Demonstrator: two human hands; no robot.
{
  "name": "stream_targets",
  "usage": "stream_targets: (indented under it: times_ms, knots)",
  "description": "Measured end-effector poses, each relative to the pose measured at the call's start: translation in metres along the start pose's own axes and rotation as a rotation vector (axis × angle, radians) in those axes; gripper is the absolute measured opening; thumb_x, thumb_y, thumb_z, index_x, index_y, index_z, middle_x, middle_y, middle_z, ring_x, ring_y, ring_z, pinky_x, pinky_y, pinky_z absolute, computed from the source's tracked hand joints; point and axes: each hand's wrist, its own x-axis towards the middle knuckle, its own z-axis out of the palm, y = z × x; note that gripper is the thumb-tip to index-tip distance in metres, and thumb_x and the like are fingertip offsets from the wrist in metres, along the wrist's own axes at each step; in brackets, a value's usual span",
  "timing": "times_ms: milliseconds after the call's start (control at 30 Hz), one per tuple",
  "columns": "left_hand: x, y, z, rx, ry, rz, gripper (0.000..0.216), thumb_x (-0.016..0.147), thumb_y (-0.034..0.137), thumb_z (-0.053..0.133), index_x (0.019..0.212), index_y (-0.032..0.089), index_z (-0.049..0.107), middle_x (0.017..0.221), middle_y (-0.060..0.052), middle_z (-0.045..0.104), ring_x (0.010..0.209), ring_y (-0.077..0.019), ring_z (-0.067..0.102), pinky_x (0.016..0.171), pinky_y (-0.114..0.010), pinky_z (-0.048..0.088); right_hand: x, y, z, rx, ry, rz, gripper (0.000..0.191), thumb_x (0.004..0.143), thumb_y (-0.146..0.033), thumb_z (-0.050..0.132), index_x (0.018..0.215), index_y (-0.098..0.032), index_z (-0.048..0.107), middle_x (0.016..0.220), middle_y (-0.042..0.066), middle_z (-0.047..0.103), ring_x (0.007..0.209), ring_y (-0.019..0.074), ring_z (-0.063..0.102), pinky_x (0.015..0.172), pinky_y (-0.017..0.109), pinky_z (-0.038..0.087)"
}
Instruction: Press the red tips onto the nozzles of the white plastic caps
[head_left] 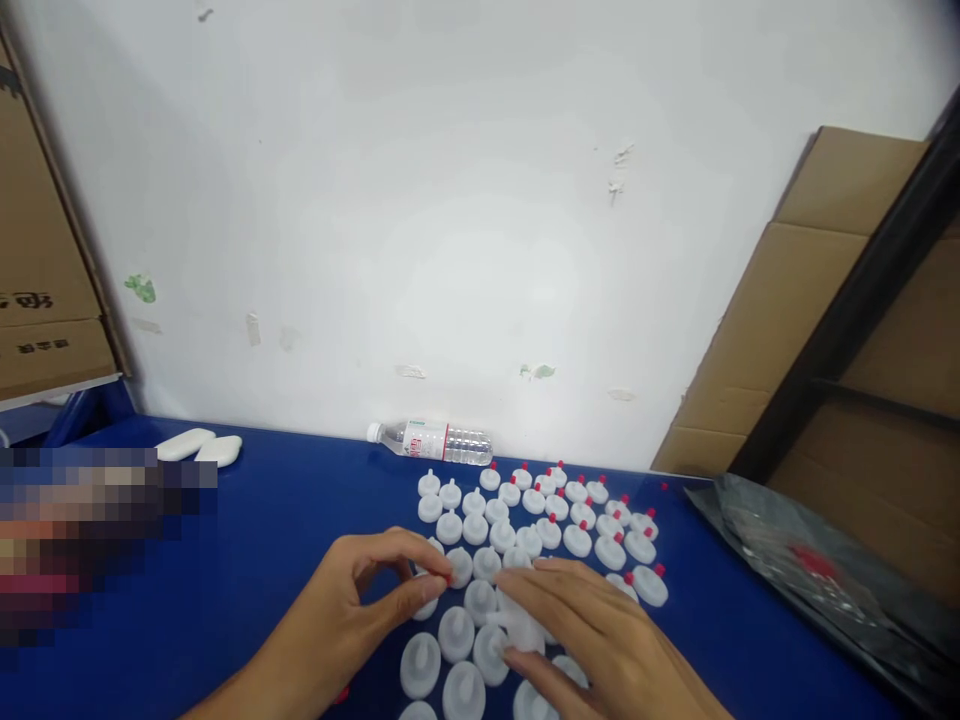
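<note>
Several white plastic caps (525, 520) stand in rows on the blue table (262, 560); those at the back right carry small red tips, those in front are plain white. My left hand (360, 600) is pinched, with a tiny red tip between thumb and forefinger over a white cap (459, 566). My right hand (592, 630) has its fingers curled around a white cap (517, 625) in the near rows.
A plastic water bottle (431, 441) lies on its side by the white wall. Two white oblong pieces (199, 447) rest at the far left. A dark plastic bag (810, 570) lies to the right, with cardboard boxes (817, 300) behind it and more cardboard (37, 250) at left.
</note>
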Motion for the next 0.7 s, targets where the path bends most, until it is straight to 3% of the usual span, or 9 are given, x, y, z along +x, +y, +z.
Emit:
stream_targets:
  times_ms: [333, 600, 700]
  knots:
    - [-0.009, -0.002, 0.019, -0.147, -0.071, -0.045, 0.015, 0.085, 0.042, 0.078, 0.087, 0.027, 0.083, 0.092, -0.005, 0.081, 0.089, -0.0256, 0.075, 0.08, -0.036, 0.058, 0.008, -0.011, -0.001, 0.004, 0.043, -0.106, 0.037, 0.109, -0.039, 0.044, 0.126, -0.015, 0.067, 0.1, 0.002, 0.079, 0.091, 0.0107, 0.076, 0.114, 0.03, 0.045]
    - [-0.011, -0.002, 0.019, -0.212, -0.078, -0.1, 0.017, 0.081, 0.043, 0.085, 0.086, 0.027, 0.085, 0.093, -0.005, 0.082, 0.093, -0.0258, 0.075, 0.084, -0.032, 0.058, 0.007, -0.014, 0.006, 0.057, 0.134, -0.074, 0.035, 0.109, -0.04, 0.046, 0.122, -0.016, 0.068, 0.097, 0.0, 0.078, 0.086, 0.0091, 0.075, 0.119, 0.03, 0.039]
    - [-0.012, 0.0, 0.019, -0.225, -0.116, -0.06, 0.016, 0.083, 0.043, 0.084, 0.088, 0.028, 0.086, 0.097, -0.004, 0.082, 0.094, -0.0244, 0.076, 0.087, -0.031, 0.056, 0.005, -0.017, 0.008, 0.065, 0.121, -0.079, 0.035, 0.108, -0.041, 0.047, 0.122, -0.016, 0.068, 0.094, -0.001, 0.077, 0.083, 0.0085, 0.074, 0.119, 0.03, 0.038]
